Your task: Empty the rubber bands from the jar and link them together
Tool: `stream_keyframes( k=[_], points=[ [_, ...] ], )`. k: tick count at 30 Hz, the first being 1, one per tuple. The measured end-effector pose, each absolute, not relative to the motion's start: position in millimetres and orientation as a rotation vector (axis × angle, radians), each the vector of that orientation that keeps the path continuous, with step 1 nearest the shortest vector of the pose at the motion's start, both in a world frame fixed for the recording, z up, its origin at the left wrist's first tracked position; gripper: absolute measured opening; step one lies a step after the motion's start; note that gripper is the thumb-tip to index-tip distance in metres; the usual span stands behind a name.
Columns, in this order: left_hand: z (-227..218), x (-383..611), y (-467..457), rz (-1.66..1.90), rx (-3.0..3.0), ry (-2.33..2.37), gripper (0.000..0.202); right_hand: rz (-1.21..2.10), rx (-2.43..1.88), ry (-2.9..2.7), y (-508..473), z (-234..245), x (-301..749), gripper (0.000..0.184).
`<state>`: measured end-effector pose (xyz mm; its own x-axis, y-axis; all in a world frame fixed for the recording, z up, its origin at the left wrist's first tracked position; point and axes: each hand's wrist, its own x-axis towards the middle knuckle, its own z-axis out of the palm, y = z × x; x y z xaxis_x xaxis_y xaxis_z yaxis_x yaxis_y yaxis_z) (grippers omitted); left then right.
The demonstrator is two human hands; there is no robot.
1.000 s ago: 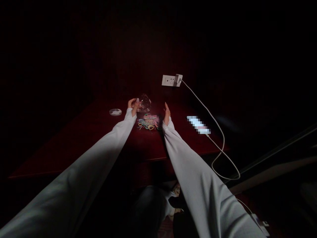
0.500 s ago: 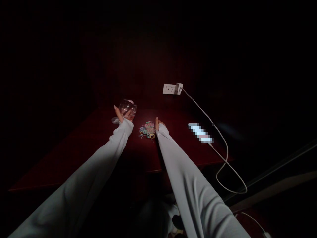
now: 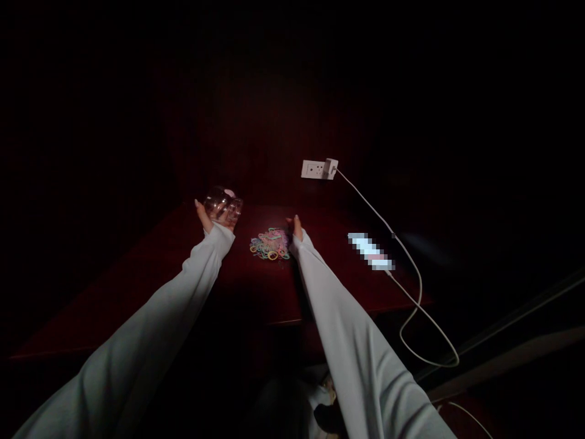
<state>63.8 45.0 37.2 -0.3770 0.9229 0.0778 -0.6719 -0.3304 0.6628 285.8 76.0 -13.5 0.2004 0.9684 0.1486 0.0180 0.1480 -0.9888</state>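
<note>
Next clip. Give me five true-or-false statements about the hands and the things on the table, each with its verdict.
1. The left hand holds a clear jar. True.
2. The coloured elastic bands are inside the jar. False: they lie in a loose pile on the red table, between the two hands.
3. The right hand is at the right edge of the pile. True.
4. The white cable hangs unplugged. False: it runs from the charger in the wall socket to the phone.
5. The phone lies left of the left hand. False: it lies to the right of the right hand.
</note>
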Motion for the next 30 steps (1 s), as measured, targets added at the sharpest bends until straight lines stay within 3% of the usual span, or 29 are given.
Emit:
stream_keyframes(
  k=[2,7,10,15,18,26,30],
  points=[
    [40,70,42,1.908,0.473,0.604,0.07,0.999,-1.187,-1.084,74,-13,305,0.095],
    [41,78,38,1.877,0.515,0.56,0.064,1.18,-1.064,-0.878,58,-9,324,0.079],
    [39,76,38,1.824,0.583,0.564,0.058,1.094,-1.059,-0.877,53,-7,317,0.074],
    [35,83,37,1.761,0.762,0.687,0.063,0.829,-1.009,-1.119,42,-8,301,0.078],
    [29,93,38,1.708,0.88,0.7,0.063,0.646,-0.906,-1.35,30,-12,291,0.091],
    [3,102,48,1.34,1.129,0.496,0.078,0.608,-0.877,-1.669,27,-17,285,0.129],
    [-2,103,48,1.25,1.187,0.5,0.081,0.584,-0.883,-1.699,28,-16,285,0.123]
  ],
)
